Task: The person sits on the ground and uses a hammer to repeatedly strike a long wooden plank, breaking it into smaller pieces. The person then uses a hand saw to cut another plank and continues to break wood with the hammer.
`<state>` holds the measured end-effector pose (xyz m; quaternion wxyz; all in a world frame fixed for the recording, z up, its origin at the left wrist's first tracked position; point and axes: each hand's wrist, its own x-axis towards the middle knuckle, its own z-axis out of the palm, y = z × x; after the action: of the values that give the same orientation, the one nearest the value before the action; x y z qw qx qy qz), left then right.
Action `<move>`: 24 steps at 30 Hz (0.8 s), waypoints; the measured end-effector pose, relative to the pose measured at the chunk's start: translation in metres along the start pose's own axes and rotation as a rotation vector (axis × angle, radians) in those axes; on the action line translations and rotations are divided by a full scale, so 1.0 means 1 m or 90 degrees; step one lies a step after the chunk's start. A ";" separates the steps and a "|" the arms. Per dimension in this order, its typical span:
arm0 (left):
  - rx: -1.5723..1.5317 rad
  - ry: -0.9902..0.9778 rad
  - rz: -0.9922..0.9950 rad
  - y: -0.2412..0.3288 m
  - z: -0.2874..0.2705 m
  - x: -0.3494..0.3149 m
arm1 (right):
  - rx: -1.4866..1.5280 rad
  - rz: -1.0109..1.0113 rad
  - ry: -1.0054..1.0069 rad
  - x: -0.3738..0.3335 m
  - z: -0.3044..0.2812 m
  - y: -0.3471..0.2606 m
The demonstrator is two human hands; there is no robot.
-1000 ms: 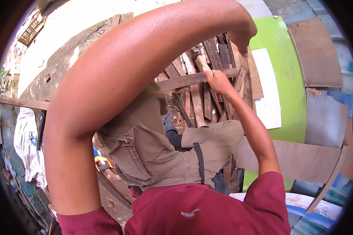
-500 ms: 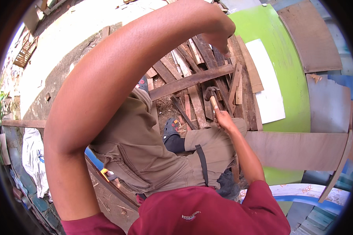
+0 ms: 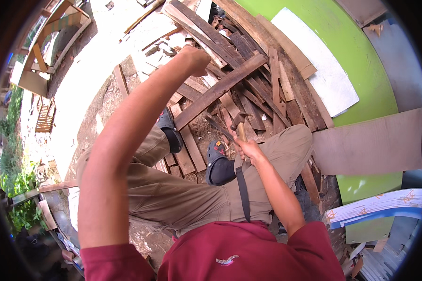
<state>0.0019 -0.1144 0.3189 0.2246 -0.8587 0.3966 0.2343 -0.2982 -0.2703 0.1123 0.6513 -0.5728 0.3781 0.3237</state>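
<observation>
My right hand (image 3: 250, 151) is wrapped round the wooden handle of a claw hammer (image 3: 242, 133), its dark metal head pointing up and away from me. The hand is close to my bent right knee. My left arm reaches forward, and my left hand (image 3: 193, 60) hangs over the wood pile with its fingers curled in. Whatever those fingers may hold is hidden. A brown plank (image 3: 220, 90) lies slantwise across the pile, just nearer to me than the left hand. Beside the right hand, a thin dark strip of wood (image 3: 216, 125) lies low on the ground.
Several loose boards (image 3: 248, 51) lie crisscrossed ahead. To the right are a green panel (image 3: 361, 61), a white sheet (image 3: 314, 61) and a wide brown board (image 3: 370, 143). My shoe (image 3: 219, 164) rests on the ground among scraps. A slatted wooden crate (image 3: 45, 114) stands far left.
My left arm has moved down and to the left, away from the upper middle. The hammer has come nearer to me and a little left. My head view has shifted too.
</observation>
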 end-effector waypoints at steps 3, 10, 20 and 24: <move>-0.092 -0.030 -0.082 0.030 0.055 0.050 | 0.107 -0.021 0.007 0.008 0.001 -0.006; -0.207 0.096 -0.162 0.099 0.190 0.085 | 0.194 -0.045 0.039 0.018 -0.016 -0.008; -0.233 0.142 -0.283 0.115 0.216 0.105 | 0.194 -0.065 0.041 0.019 -0.018 -0.015; -0.257 0.145 -0.306 0.122 0.212 0.106 | 0.178 -0.078 0.044 0.024 -0.022 -0.013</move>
<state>-0.0808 -0.1260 0.0661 0.0528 -0.9756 0.1505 0.1506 -0.2773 -0.2945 0.0970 0.7297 -0.5094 0.4061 0.2077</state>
